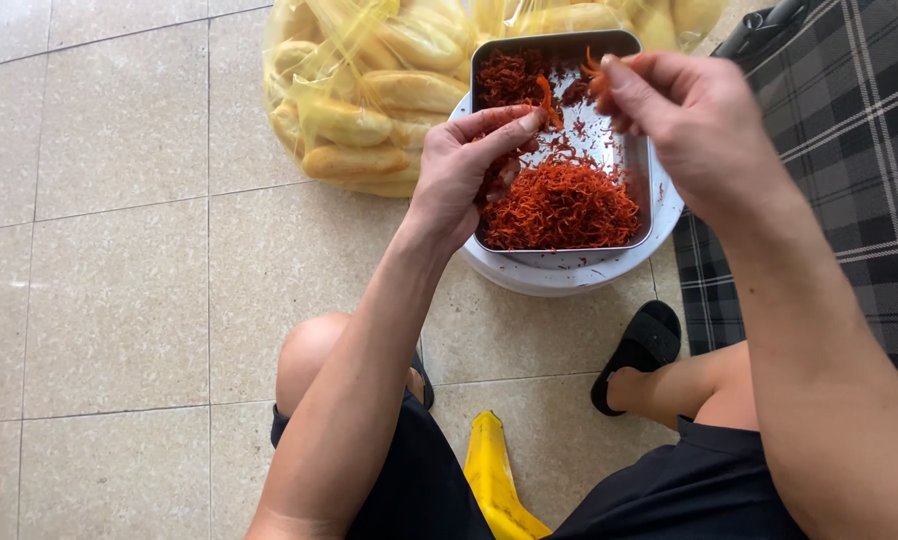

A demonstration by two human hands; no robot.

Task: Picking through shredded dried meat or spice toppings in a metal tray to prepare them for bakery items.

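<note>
The floor (119, 300) is laid with large square tiles in a pale beige, lightly speckled, with thin darker grout lines running between them. Soft, even daylight falls across it, leaving only faint shadows. On the right lies a dark plaid cloth (839, 130), black and grey with thin white lines crossing it, reaching from the upper corner down along the edge of the view. At the top, a clear plastic bag (349, 110) of pale bread rolls rests on the tiles. A yellow plastic stool (494, 480) shows at the bottom, low on the floor.
</note>
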